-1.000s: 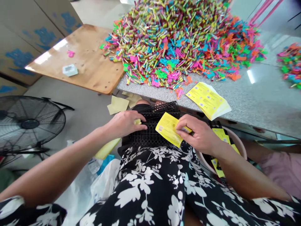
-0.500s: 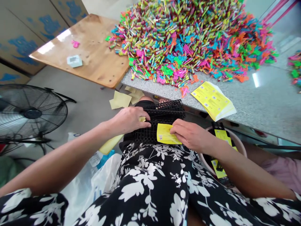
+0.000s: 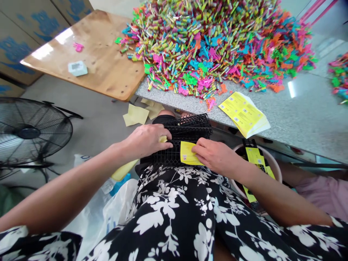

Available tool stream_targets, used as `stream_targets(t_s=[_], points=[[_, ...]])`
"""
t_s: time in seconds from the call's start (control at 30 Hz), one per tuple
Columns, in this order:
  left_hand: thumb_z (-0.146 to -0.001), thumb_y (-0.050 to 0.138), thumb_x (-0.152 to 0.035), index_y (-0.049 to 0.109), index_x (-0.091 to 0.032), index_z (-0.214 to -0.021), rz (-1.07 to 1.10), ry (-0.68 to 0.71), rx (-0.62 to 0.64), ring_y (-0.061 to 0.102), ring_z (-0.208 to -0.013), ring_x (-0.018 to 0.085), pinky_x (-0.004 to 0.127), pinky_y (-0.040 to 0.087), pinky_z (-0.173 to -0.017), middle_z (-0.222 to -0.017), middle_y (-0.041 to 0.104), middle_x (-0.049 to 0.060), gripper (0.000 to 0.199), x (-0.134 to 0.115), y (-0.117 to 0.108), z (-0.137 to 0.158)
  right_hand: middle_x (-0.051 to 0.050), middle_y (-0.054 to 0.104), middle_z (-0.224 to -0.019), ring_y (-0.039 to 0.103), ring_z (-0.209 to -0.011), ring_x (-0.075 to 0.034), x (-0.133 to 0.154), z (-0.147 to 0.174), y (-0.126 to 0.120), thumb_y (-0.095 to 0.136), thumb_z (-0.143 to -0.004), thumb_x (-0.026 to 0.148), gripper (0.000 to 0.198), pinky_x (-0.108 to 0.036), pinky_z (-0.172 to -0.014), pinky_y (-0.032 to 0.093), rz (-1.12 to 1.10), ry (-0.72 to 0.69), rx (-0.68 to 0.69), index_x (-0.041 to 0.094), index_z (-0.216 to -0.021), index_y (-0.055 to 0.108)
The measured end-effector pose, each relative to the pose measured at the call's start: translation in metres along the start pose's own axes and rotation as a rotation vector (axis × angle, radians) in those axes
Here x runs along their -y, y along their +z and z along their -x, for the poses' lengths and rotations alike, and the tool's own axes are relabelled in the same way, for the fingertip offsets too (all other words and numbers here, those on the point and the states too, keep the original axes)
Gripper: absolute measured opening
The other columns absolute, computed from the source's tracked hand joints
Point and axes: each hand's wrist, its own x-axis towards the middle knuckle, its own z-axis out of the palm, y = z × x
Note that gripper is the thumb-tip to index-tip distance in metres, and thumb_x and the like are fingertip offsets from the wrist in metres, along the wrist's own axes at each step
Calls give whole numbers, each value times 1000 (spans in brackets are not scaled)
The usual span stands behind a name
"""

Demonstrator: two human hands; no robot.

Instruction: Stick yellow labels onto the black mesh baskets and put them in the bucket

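Across my lap lies a black mesh plastic basket, with another black mesh piece beyond it. A yellow printed label lies against the nearer basket's side. Bunched at the label's right part, the fingers of my right hand grip or press it; their tips are partly hidden. My left hand is curled at the basket's left end, with a small pale yellow piece of paper between thumb and fingers. Below that wrist a longer yellow strip shows.
Yellow label sheets lie on the speckled table edge, before a heap of colourful small plastic pieces. At right stands a tub of labelled black pieces. A fan is at left; backing papers lie beyond my left hand.
The view has shifted slightly. My right hand has slid a little left along the label, its fingers now further over it. My left hand stays at the basket's left end.
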Motion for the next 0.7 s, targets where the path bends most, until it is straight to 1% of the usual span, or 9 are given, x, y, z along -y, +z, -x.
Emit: stream_targets(t_s=[0.1, 0.17, 0.2, 0.27, 0.33, 0.4, 0.43, 0.57, 0.7], points=[[-94, 69, -52, 77, -29, -105, -2, 16, 12, 68, -92, 20, 29, 44, -78, -103, 71, 0, 26, -1, -1, 0, -8, 62, -104, 62, -89, -21, 6, 1, -5, 50, -109, 25, 16, -33, -70, 47, 36, 94, 0, 20, -105, 64], [-95, 69, -50, 76, -28, -104, 1, 26, 20, 68, -91, 19, 29, 44, -78, -103, 71, 0, 25, -2, -1, 0, -10, 64, -115, 63, -94, -23, 11, 4, -7, 54, -107, 27, 13, -35, -73, 50, 58, 166, -37, 22, -107, 66], [-95, 69, -49, 75, -28, -104, 2, 30, 23, 68, -90, 19, 29, 44, -77, -102, 70, 0, 24, -1, -1, 0, -12, 64, -125, 63, -101, -25, 14, 6, -7, 57, -106, 28, 13, -38, -79, 53, 69, 199, -72, 22, -110, 67], [-96, 69, -49, 74, -27, -103, 4, 36, 32, 68, -90, 20, 30, 44, -77, -102, 70, 1, 23, 0, 0, 0, -17, 56, -146, 59, -125, -33, 19, 10, -4, 61, -104, 30, 20, -47, -99, 53, 86, 237, -174, 20, -119, 68], [-96, 69, -49, 74, -27, -103, 12, 43, 32, 67, -90, 20, 31, 44, -78, -101, 70, 1, 23, 2, 1, 0, -19, 45, -162, 40, -150, -39, 23, 12, 4, 61, -104, 35, 36, -59, -121, 39, 101, 209, -272, 17, -135, 64], [-96, 68, -50, 73, -27, -103, 23, 56, 25, 67, -90, 20, 31, 44, -79, -101, 70, 1, 24, 5, 2, 0, -16, 39, -169, 24, -161, -38, 23, 13, 18, 58, -106, 41, 48, -65, -130, 23, 101, 114, -301, 20, -150, 55], [-97, 68, -50, 73, -27, -103, 27, 61, 20, 67, -90, 20, 31, 44, -79, -101, 70, 1, 24, 7, 3, 1, -14, 38, -171, 21, -162, -37, 22, 13, 25, 56, -107, 42, 52, -67, -131, 19, 96, 74, -289, 23, -154, 51], [-97, 67, -51, 73, -27, -103, 34, 60, 34, 67, -90, 20, 31, 44, -80, -102, 72, 1, 26, 10, 3, -1, -12, 33, -174, 19, -163, -38, 8, 24, 50, 55, -108, 40, 58, -71, -129, 18, 88, 29, -213, 28, -162, 42], [-97, 65, -53, 74, -26, -104, 52, 56, 48, 67, -94, 21, 31, 44, -82, -104, 73, 1, 30, 10, 3, -3, -13, 36, -172, 16, -165, -39, -10, 51, 59, 61, -105, 33, 61, -73, -128, 21, 104, 9, -232, 33, -163, 41]])
